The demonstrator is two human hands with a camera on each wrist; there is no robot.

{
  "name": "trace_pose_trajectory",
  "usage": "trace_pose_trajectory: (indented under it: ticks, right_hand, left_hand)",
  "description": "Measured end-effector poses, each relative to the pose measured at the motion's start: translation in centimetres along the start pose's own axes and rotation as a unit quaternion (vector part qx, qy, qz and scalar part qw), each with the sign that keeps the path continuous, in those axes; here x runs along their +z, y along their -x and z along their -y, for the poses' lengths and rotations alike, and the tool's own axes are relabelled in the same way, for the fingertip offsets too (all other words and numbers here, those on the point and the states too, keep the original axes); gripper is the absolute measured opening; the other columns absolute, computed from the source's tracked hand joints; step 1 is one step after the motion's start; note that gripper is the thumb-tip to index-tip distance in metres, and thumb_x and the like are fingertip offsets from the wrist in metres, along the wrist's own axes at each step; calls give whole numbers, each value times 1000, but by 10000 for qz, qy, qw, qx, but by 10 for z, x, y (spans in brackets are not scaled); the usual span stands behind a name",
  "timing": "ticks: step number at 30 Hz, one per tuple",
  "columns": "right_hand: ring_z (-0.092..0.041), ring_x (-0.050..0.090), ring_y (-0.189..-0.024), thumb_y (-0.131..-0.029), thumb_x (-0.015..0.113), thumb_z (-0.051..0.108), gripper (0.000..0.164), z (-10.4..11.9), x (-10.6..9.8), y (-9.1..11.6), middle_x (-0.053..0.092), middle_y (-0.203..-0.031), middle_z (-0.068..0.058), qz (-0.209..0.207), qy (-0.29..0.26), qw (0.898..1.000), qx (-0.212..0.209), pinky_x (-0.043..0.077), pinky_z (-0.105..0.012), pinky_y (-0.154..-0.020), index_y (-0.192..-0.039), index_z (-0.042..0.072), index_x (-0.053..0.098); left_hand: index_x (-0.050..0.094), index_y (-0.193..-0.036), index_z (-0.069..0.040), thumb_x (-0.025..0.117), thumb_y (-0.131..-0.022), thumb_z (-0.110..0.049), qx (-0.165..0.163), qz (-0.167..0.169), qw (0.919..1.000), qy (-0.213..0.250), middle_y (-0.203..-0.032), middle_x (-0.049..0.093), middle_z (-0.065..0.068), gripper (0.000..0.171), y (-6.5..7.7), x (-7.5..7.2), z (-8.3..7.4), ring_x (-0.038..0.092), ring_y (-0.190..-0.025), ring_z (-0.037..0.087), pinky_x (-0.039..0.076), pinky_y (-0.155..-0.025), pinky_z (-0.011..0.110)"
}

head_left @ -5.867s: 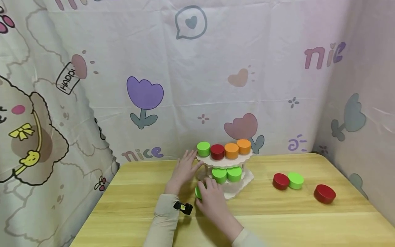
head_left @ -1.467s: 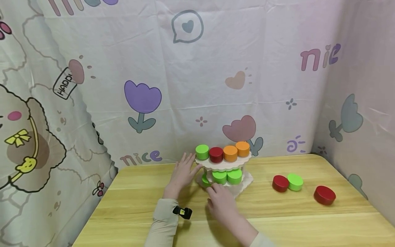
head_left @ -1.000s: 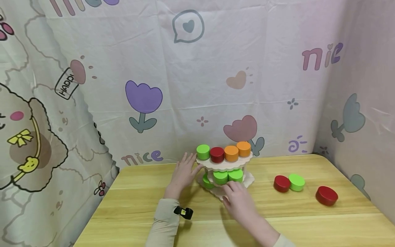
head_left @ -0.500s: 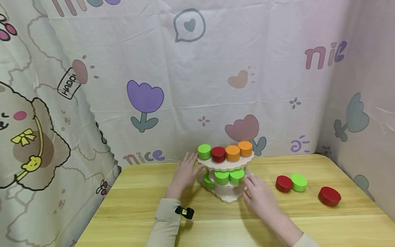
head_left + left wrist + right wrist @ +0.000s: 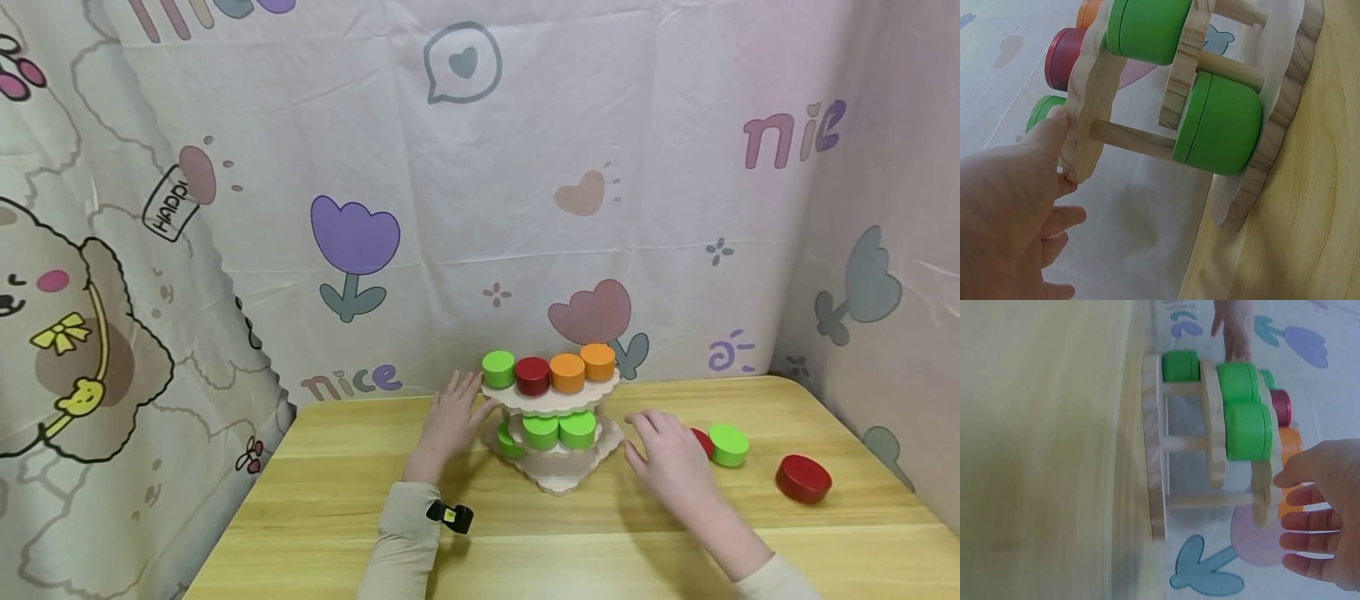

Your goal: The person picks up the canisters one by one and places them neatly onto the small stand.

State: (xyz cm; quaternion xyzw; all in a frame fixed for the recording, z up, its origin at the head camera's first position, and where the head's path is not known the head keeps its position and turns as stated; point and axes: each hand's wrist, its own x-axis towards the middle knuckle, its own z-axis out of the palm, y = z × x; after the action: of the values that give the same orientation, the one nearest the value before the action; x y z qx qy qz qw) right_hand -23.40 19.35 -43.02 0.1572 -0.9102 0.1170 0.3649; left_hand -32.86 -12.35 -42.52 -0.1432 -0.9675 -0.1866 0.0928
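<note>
A pale wooden tiered stand (image 5: 561,481) bears short round cylinders. Its top tier carries one green cylinder (image 5: 498,369), one red cylinder (image 5: 532,377) and two orange cylinders (image 5: 567,373). Two green cylinders (image 5: 540,431) sit on the middle tier; another green cylinder (image 5: 1222,125) rests at the left of the bottom tier. My left hand (image 5: 450,421) holds the left end of the top tier, its thumb on the edge by the green cylinder and the forefinger at the tip. Nothing is in my right hand (image 5: 675,462), fingers relaxed, above the table right of the stand.
Right of my right hand lie a partly hidden red cylinder (image 5: 705,442), a green cylinder (image 5: 728,445) beside it, and a larger-looking red cylinder (image 5: 803,479) farther right. A patterned curtain (image 5: 450,183) hangs behind the wooden table (image 5: 337,500).
A green cylinder, under my right hand at the stand's front left earlier, now rests on the bottom tier. My right hand has moved right past the stand; the left stays at the top tier.
</note>
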Motion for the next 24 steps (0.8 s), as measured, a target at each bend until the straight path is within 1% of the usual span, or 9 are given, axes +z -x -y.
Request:
trace_pose_trajectory:
  ticks: [5, 10, 14, 17, 21, 24]
  right_hand:
    - [-36, 64, -93, -74, 80, 15, 38, -13, 0, 0, 68, -101, -16, 119, 57, 9997, 187, 55, -52, -74, -107, 1, 67]
    - [-39, 62, -96, -75, 80, 17, 42, -29, 0, 1, 66, -105, -19, 398, 84, 9986, 343, 53, -56, -77, -110, -1, 65]
    - [-42, 61, -98, -75, 80, 20, 46, -44, 0, 2, 65, -107, -22, 605, 150, 9973, 401, 52, -59, -78, -112, -1, 64]
    - [-43, 60, -99, -76, 80, 21, 47, -54, 2, 3, 65, -106, -23, 679, 216, 9966, 415, 51, -60, -77, -113, -1, 63]
    - [-45, 59, -101, -76, 79, 24, 47, -66, 3, 5, 64, -107, -24, 857, 299, 9944, 546, 49, -61, -77, -113, -1, 63]
    - [-46, 56, -103, -78, 78, 26, 48, -74, 3, 6, 63, -110, -26, 1077, 311, 9914, 669, 47, -62, -77, -114, -1, 62]
  left_hand:
    - [30, -154, -16, 32, -97, -65, -3, 16, 10000, 0, -159, 30, 11, 75, 0, -1, -1, 15, -152, 32, 16, -119, 61]
    - [29, -154, -16, 31, -97, -65, 0, 25, 10000, -34, -160, 30, 11, 76, -1, 0, 0, 14, -152, 32, 16, -119, 61]
    - [29, -154, -16, 30, -97, -66, -6, 32, 10000, -27, -160, 29, 11, 76, -1, 2, 0, 13, -152, 31, 16, -120, 61]
    - [29, -154, -16, 30, -97, -66, 5, 7, 10000, -49, -160, 30, 12, 76, -1, 2, 1, 14, -152, 32, 17, -119, 62]
    - [29, -154, -15, 30, -97, -65, 36, -8, 9999, -155, -159, 30, 12, 76, -1, 1, -1, 15, -152, 32, 17, -119, 62]
    - [28, -155, -15, 30, -98, -64, 44, 6, 9996, -275, -159, 30, 12, 75, -1, 0, -2, 15, -152, 32, 18, -119, 63]
